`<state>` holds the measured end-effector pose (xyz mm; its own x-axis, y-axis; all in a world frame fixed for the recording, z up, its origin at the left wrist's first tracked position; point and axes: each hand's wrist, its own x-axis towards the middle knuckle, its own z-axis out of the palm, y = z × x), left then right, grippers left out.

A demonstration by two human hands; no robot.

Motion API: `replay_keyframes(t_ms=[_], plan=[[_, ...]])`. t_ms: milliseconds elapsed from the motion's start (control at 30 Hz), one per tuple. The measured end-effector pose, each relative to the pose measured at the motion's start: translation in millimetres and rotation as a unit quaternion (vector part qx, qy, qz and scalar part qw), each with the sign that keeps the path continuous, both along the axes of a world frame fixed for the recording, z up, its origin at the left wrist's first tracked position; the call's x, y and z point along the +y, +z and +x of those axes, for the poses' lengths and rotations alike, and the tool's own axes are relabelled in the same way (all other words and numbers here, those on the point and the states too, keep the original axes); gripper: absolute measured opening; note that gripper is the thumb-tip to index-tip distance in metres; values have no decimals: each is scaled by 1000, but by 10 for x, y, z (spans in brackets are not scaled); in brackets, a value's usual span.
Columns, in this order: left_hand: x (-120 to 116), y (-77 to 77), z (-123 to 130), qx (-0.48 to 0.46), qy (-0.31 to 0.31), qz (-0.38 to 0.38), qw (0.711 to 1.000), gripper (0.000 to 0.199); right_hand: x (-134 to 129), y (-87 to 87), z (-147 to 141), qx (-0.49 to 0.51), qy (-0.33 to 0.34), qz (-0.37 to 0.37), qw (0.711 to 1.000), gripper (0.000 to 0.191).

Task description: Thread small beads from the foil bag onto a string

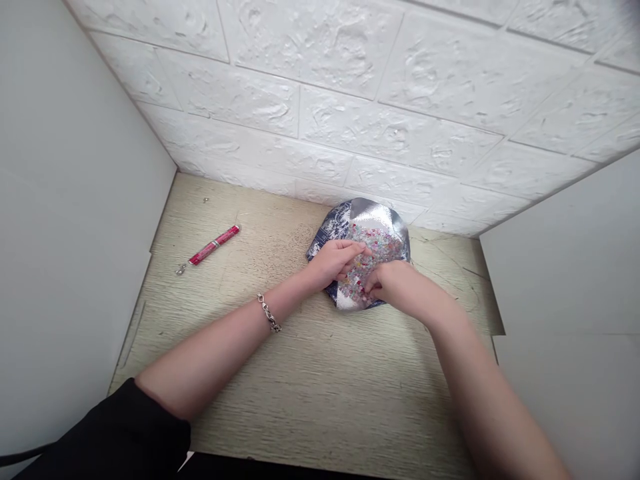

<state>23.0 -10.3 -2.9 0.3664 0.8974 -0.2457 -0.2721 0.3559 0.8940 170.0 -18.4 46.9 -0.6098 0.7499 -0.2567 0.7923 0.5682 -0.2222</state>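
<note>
A round, shallow holder (371, 212) with silver and dark blue patterned panels stands against the wall, filled with many small beads (383, 245) in clear, pink, red and yellow. Over its left side is my left hand (335, 262), fingers pinched together; whatever lies between the tips is too small to make out. My right hand (393, 283) reaches into the beads at the lower right, its fingers curled and pressed together, their tips partly hidden. A silver chain bracelet (269, 313) circles my left wrist.
On the wooden tabletop (300, 387), a slim red tube (214, 245) lies at the left with a small shiny piece (181, 269) near its lower end. White brick-textured wall (350, 120) rises behind; pale panels stand at both sides. Thin thread-like strands lie at the right.
</note>
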Motion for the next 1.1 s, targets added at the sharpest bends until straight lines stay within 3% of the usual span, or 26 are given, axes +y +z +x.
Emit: replay_keyframes(t_ms=[267,500,767,1100], plan=[[-2,8,-1,5,-5,4,1000,24,-3,18,-19,-1,-10,-35,999,19],[12,-2,-13,-54,7,-13,998,21,-11,36,-69,2,-1,-130,991,17],[80,-56,-78,-190,5,-100,977,20,-10,17,-99,-9,7,-113,994,21],[94,-105,-102,-240,1,-102,965,18,-9,91,-60,-54,-34,-89,994,19]])
